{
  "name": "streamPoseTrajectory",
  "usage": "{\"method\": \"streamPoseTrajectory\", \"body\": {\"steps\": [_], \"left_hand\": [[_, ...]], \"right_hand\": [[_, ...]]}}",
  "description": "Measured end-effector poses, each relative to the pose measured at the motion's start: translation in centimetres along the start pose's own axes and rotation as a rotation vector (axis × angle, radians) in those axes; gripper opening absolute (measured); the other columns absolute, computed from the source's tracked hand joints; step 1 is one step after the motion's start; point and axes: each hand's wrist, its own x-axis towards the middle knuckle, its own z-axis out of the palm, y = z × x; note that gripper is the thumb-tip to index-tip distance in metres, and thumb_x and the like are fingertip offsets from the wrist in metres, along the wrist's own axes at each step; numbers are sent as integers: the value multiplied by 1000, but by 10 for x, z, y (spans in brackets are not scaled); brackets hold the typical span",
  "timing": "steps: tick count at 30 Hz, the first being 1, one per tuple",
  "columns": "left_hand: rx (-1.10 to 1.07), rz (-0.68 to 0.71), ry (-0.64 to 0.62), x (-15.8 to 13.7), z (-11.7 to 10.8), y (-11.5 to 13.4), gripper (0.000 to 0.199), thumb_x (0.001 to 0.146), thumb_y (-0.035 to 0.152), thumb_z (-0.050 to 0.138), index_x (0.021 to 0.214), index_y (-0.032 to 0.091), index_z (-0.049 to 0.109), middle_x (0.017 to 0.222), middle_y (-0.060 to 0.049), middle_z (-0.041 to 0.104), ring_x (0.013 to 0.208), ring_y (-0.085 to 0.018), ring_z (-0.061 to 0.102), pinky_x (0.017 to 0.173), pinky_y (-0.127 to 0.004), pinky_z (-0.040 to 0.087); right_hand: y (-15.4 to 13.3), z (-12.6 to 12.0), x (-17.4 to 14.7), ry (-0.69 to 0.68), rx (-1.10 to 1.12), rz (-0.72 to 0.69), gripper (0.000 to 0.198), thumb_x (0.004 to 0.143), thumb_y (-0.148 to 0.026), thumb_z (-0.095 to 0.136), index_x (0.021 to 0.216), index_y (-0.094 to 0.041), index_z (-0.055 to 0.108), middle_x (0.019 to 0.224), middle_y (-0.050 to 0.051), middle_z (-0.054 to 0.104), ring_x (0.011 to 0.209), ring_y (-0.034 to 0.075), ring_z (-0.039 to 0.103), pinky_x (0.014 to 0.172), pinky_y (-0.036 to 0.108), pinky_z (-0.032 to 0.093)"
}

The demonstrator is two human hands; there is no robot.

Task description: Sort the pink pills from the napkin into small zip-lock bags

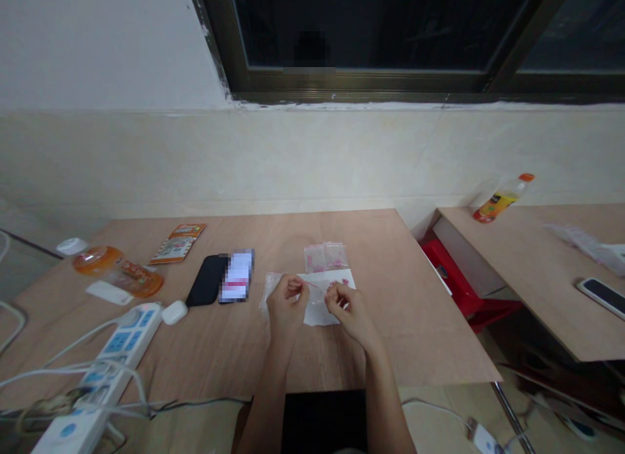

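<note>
Both hands are over a white sheet of paper (318,316) on the wooden table. My left hand (287,304) is closed, its fingertips pinching a thin pink string (310,284) that points toward the right. My right hand (350,311) is also closed in a pinch at the paper's right side; whatever lies between its fingertips is too small to make out. Small pink pieces (345,282) lie on the paper just beyond the right fingers. Behind the paper are small clear zip bags (325,252) with pink bits inside. A clear plastic wrapper (265,297) sticks out beside my left hand.
To the left are two phones (206,281), an orange packet (178,243), an orange bottle (117,271) lying down, a white case (174,312) and a power strip (117,356) with cables. A second table (527,271) on the right bears another bottle (502,200).
</note>
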Motion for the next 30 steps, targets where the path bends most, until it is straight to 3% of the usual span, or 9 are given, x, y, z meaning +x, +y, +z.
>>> {"method": "streamPoseTrajectory", "body": {"steps": [6, 11, 14, 16, 21, 26, 30], "left_hand": [[-58, -37, -190, 1, -1, -3, 20, 74, 32, 68, 89, 19, 65, 86, -4, 70, 79, -16, 66, 76, -28, 53], [-376, -402, -254, -4, 18, -27, 50, 71, 59, 67, 100, 18, 67, 107, -10, 69, 94, -21, 66, 72, -29, 54], [-536, -592, -314, -11, 24, -35, 51, 68, 57, 73, 99, 17, 68, 102, -8, 70, 86, -20, 67, 67, -26, 53], [-611, -641, -332, -14, 24, -33, 47, 66, 51, 77, 95, 16, 67, 92, -7, 70, 76, -16, 66, 63, -25, 52], [-638, -566, -250, -9, 15, -18, 39, 64, 41, 80, 90, 16, 66, 77, 0, 66, 61, -9, 60, 59, -21, 48], [-579, -490, -161, -2, 12, -17, 37, 67, 42, 78, 88, 16, 62, 76, 0, 66, 58, -8, 60, 59, -21, 50], [-542, -425, -139, -2, 13, -19, 36, 69, 41, 76, 89, 16, 61, 77, 0, 66, 58, -8, 60, 58, -20, 50]], "right_hand": [[-14, -8, -1, 111, -79, -18, 11, 84, -25, 51, 75, -20, 56, 76, 1, 63, 71, 15, 58, 61, 24, 41], [-21, -20, -6, 104, -28, -89, 11, 83, -25, 52, 74, -21, 56, 83, 3, 65, 80, 18, 59, 64, 26, 43], [-19, -24, -7, 103, 11, -96, 12, 83, -26, 53, 72, -22, 57, 79, 2, 64, 77, 18, 59, 64, 26, 44], [-15, -26, -7, 116, 0, -69, 13, 82, -26, 53, 71, -22, 57, 73, 1, 63, 72, 17, 58, 61, 26, 42], [-3, -32, -4, 224, -55, 31, 18, 82, -29, 54, 66, -21, 55, 66, 0, 60, 61, 15, 55, 55, 24, 39], [0, -31, -3, 297, 54, 65, 21, 85, -39, 57, 75, -21, 60, 70, 1, 62, 64, 15, 57, 54, 24, 39], [-1, -27, -3, 240, 101, 35, 26, 86, -44, 58, 76, -21, 63, 71, 2, 61, 66, 15, 57, 56, 24, 40]]}}
